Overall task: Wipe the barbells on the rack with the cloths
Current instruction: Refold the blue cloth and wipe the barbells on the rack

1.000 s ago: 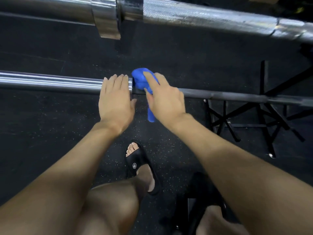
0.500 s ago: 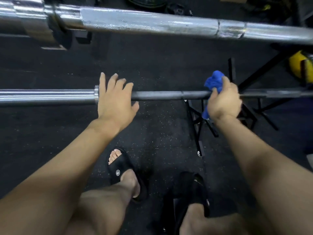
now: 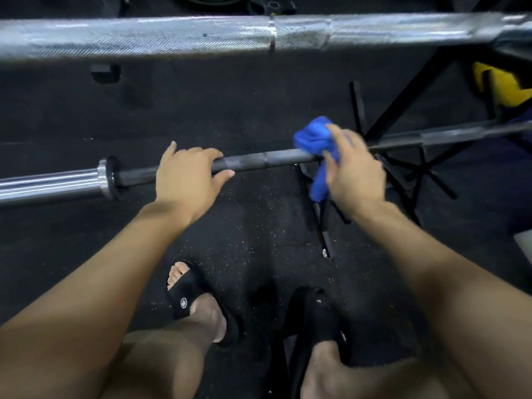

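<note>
Left hand [image 3: 188,180] curls its fingers [image 3: 211,154] downward; right hand [image 3: 355,174] is clenched, both forearms extended.

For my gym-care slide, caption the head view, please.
Left hand steadies the dark barbell while the right hand wipes it with a blue cloth.

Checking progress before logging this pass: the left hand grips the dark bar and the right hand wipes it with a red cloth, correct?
Not quite: the cloth is blue, not red, as the head view shows. The left hand does grip the dark bar, and the right hand wipes it.
</note>
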